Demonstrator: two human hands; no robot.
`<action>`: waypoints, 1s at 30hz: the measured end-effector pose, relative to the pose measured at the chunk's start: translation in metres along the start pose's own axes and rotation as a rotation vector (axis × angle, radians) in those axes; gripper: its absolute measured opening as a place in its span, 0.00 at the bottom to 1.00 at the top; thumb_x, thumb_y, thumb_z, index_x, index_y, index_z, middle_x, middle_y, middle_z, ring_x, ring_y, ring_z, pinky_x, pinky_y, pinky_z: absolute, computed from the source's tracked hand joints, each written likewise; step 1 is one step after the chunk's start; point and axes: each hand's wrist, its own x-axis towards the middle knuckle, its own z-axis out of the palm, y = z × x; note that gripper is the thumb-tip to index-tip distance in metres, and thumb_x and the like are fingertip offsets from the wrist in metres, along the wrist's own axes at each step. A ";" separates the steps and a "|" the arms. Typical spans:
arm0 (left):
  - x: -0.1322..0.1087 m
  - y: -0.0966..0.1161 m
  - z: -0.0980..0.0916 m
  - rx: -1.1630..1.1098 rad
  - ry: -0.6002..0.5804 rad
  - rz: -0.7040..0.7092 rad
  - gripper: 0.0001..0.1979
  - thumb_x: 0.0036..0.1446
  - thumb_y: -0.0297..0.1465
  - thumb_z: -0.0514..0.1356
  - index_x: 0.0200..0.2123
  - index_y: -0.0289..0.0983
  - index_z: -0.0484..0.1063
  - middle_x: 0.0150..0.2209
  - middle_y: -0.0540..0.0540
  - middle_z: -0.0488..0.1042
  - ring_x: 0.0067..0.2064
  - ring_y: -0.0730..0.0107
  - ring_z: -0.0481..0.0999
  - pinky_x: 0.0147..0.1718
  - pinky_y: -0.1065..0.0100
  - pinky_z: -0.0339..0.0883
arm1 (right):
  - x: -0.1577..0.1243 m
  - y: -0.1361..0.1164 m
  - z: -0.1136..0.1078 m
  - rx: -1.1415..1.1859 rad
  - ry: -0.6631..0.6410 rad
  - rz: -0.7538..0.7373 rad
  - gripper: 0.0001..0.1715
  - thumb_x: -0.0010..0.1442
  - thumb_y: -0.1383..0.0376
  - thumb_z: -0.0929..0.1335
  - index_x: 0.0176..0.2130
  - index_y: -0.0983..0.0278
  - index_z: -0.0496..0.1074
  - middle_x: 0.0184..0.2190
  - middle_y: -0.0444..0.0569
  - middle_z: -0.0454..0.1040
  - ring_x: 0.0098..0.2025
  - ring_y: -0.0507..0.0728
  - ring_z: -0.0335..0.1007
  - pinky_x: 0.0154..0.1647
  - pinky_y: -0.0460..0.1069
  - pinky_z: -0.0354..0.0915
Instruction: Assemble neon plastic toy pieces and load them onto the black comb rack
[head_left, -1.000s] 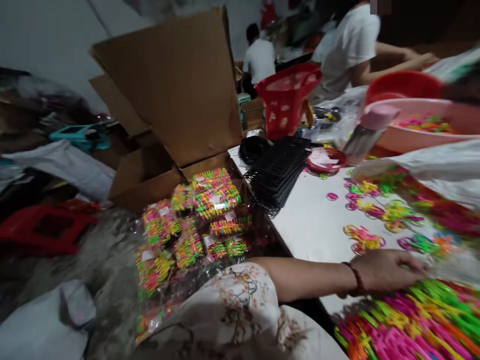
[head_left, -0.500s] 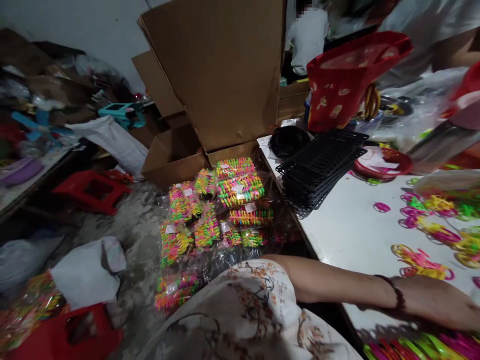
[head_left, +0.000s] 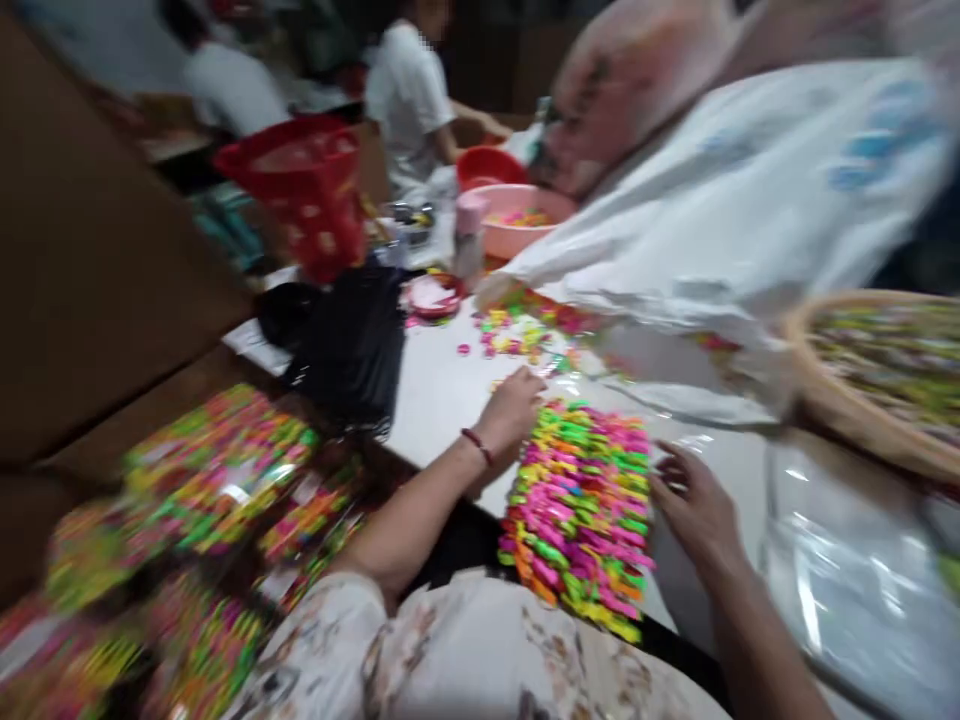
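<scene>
A thick rectangular panel of small bright plastic pieces [head_left: 577, 510] in pink, green, yellow and orange lies at the near table edge, in front of my body. My left hand [head_left: 511, 412], with a dark red bracelet at the wrist, is at its far left corner. Its fingers are bent together and blurred; anything between them is hidden. On the other side, my right hand [head_left: 697, 505] is beside the panel's right edge, thumb and fingers apart with a dark gap between them. Whether the fingertips touch the panel is unclear.
Black plastic racks [head_left: 349, 345] are stacked at the table's left. Loose coloured pieces [head_left: 517, 335] lie beyond my hands. A white sack [head_left: 735, 190] and a round basket [head_left: 862, 420] stand right. Bagged bundles [head_left: 217, 470] lie lower left. Two people sit at the back.
My view has swung right, from the floor and boxes to the table. The panel and both hands are now in sight; earlier only one arm showed, reaching to the right.
</scene>
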 end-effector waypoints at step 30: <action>-0.106 0.016 -0.043 0.350 -0.061 0.655 0.06 0.65 0.23 0.52 0.37 0.39 0.65 0.31 0.47 0.69 0.34 0.65 0.66 0.34 0.63 0.63 | -0.101 -0.016 -0.057 -0.275 -0.059 -0.595 0.15 0.62 0.78 0.58 0.41 0.64 0.68 0.32 0.49 0.69 0.34 0.55 0.67 0.33 0.48 0.65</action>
